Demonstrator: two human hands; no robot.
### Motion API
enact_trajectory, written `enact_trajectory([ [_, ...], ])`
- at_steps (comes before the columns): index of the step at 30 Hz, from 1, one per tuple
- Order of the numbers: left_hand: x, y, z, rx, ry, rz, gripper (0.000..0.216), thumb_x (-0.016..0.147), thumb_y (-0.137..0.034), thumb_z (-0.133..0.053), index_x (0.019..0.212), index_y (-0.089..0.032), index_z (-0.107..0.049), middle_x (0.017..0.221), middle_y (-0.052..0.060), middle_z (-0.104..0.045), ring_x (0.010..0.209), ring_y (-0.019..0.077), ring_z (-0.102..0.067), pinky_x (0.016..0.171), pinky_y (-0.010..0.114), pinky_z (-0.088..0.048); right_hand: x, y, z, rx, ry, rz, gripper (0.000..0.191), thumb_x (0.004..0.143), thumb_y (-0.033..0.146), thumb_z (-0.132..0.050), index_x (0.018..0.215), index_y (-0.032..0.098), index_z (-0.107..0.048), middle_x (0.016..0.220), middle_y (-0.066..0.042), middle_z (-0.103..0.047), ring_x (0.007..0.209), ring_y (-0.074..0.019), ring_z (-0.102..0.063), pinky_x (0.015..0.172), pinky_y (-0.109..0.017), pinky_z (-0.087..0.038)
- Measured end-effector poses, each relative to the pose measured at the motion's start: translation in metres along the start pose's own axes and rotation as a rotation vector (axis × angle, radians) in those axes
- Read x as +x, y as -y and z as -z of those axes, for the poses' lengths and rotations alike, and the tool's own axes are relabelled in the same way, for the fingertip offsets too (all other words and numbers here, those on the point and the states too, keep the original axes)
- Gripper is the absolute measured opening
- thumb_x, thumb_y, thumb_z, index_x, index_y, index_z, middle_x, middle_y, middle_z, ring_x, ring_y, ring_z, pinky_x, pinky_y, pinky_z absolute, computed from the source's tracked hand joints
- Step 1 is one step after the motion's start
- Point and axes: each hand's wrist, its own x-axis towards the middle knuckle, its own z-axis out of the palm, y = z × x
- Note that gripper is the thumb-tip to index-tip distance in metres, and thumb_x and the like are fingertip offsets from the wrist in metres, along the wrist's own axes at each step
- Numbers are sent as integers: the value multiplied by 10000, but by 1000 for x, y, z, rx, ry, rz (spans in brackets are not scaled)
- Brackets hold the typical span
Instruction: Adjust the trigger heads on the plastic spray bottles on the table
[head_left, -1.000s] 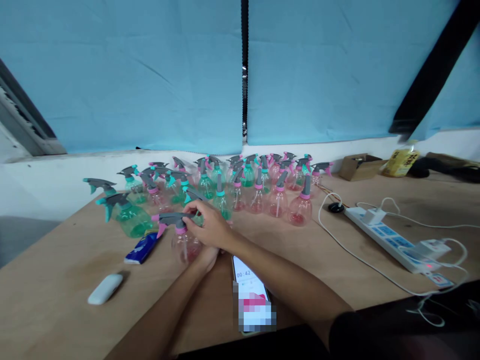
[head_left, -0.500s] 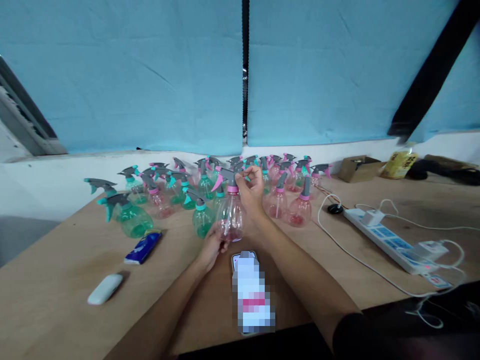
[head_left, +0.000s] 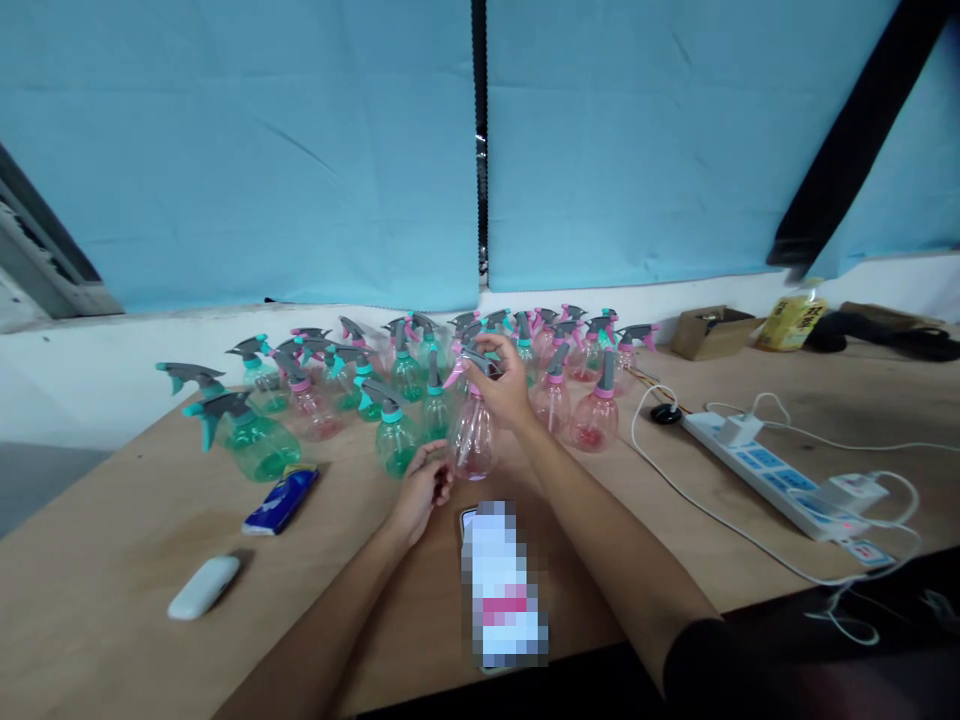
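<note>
My right hand (head_left: 505,382) pinches the pink trigger-spray bottle (head_left: 474,443) (left hand (head_left: 418,492) loosely open); drifting left could topple the green spray bottle (head_left: 394,442).

Around our view's centre we see blue curtains (head_left: 240,150) at twelve o'clock, a cardboard box (head_left: 705,342) beside a yellow-labelled bottle (head_left: 792,322) at three, a white power strip (head_left: 763,468) at four, a phone (head_left: 502,585) at six, and a blue packet (head_left: 280,502) and white case (head_left: 204,587) at eight.

Blue sheets (head_left: 240,160), split by a dark gap (head_left: 480,130), hang above a white wall (head_left: 127,355) — below, a wooden tabletop (head_left: 97,600).
</note>
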Motion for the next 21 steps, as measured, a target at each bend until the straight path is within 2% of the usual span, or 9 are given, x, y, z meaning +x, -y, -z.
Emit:
enact_trajectory([
  [7, -1, -4, -1, 33, -44, 10, 392, 740, -277, -562, 1125, -214, -529, 547, -82, -506, 387, 59, -376, 400, 160, -200, -9, -11, -1, -55, -5, 35, 330, 803, 352, -671, 1087, 212, -579, 948, -27, -576, 822, -149, -586, 743, -266, -487],
  [13, -5, -6, -5, 67, 2, -9, 413, 744, -324, -628, 1129, -217, -525, 527, -96, -480, 378, 56, -326, 387, 163, -181, -12, -10, -2, -39, -21, 26, 341, 787, 351, -691, 1076, 205, -583, 916, -24, -579, 788, -147, -595, 733, -274, -495],
  [21, -3, -5, -4, 35, -25, -1, 376, 738, -313, -609, 1094, -217, -539, 527, -94, -477, 378, 58, -347, 386, 160, -183, -28, -13, -15, 69, 2, -158, 329, 754, 399, -710, 1012, 220, -614, 927, -32, -616, 811, -165, -597, 690, -274, -512],
])
